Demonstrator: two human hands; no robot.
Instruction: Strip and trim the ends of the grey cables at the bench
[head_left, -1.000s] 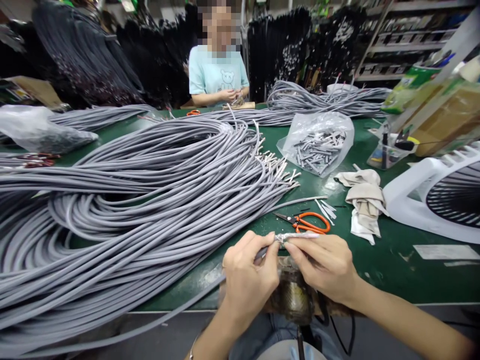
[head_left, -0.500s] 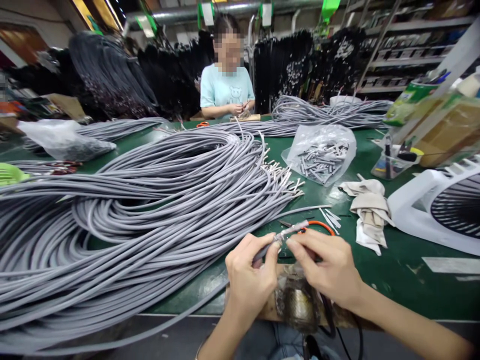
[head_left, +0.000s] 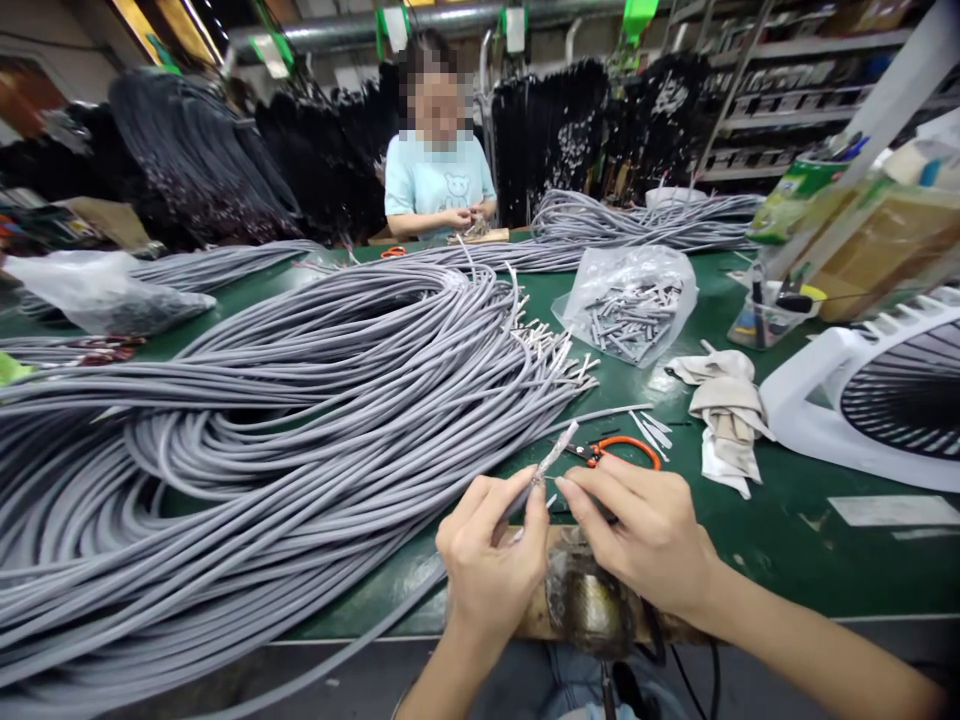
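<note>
My left hand [head_left: 491, 545] is closed round a grey cable [head_left: 517, 507], with its stripped end pointing up and right past the thumb and forefinger. That bared end [head_left: 556, 452] is whitish and silvery. Just to the right, my right hand [head_left: 637, 525] pinches what looks like a thin wire [head_left: 551, 479] drawn out sideways from the cable. Beyond the fingers, orange-handled scissors or snips [head_left: 626, 450] lie on the green table. Below the hands sits a brownish, worn metal fixture [head_left: 592, 600] on a wooden board [head_left: 536, 610].
A large coil of grey cables [head_left: 315, 430] covers the left. A plastic bag of short grey pieces [head_left: 634, 310], a crumpled cloth [head_left: 724, 405] and a white fan [head_left: 810, 400] stand to the right. Across the green table [head_left: 757, 570], a co-worker [head_left: 439, 185] handles something small.
My right hand has drawn slightly away from the cable, showing a thin wire between the hands. The cable's bared end now tilts more steeply upward. The whole view has shifted a little.
</note>
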